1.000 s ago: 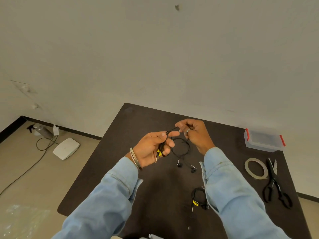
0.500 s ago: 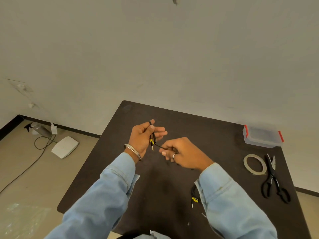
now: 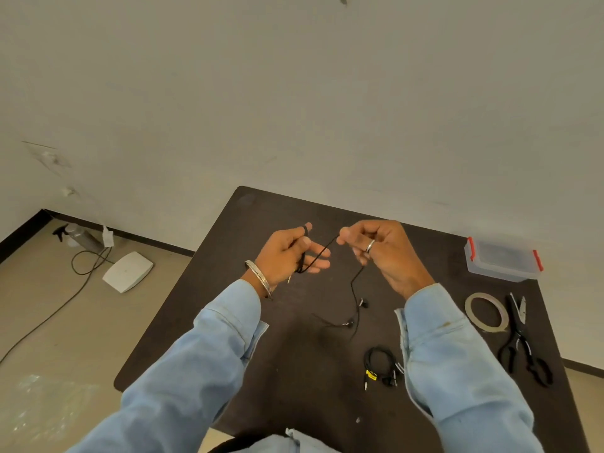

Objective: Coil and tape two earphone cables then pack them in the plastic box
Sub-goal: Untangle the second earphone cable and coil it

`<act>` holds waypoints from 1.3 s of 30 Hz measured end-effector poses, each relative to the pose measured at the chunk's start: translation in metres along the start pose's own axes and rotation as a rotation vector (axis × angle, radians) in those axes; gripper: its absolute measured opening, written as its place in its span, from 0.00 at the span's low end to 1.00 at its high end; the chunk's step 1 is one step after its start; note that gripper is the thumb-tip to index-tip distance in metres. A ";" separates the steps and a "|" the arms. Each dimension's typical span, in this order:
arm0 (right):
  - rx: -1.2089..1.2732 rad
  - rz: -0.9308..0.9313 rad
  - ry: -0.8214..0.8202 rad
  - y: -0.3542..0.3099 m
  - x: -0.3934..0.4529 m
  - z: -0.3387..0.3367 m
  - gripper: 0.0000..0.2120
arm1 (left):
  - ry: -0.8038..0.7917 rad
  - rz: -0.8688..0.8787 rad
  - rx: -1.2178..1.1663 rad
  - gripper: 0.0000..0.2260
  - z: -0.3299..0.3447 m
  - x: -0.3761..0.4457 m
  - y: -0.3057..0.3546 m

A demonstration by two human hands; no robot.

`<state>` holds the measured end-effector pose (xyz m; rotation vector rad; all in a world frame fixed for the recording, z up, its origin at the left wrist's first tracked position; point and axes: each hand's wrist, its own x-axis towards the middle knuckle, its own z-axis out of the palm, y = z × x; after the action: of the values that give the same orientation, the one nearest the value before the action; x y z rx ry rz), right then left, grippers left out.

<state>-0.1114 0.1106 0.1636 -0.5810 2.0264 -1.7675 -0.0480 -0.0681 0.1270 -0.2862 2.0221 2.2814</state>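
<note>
coiling the first cable looks to be the step in hand: the left hand [image 3: 287, 253] grips thin black cable [image 3: 318, 255] looped on its fingers, the right hand [image 3: 376, 248] pinches its slack above the table [image 3: 294, 371] middle. next, more turns. a coiled earphone [image 3: 379, 364] lies near the front edge; clear plastic box [image 3: 501, 261] at the far right corner.
</note>
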 end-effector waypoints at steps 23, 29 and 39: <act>-0.442 0.091 -0.463 0.024 -0.014 0.039 0.11 | 0.246 0.233 -0.242 0.08 -0.008 0.001 0.003; -0.648 -0.165 -0.309 0.001 -0.003 0.021 0.06 | 0.166 0.117 -0.026 0.09 0.002 0.001 -0.010; -0.320 -0.115 -0.151 -0.006 0.026 -0.004 0.06 | -0.219 0.026 0.132 0.15 0.009 -0.008 -0.017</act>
<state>-0.1349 0.0989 0.1699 -0.9152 2.2203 -1.4164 -0.0382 -0.0563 0.1131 0.0002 2.0601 2.0767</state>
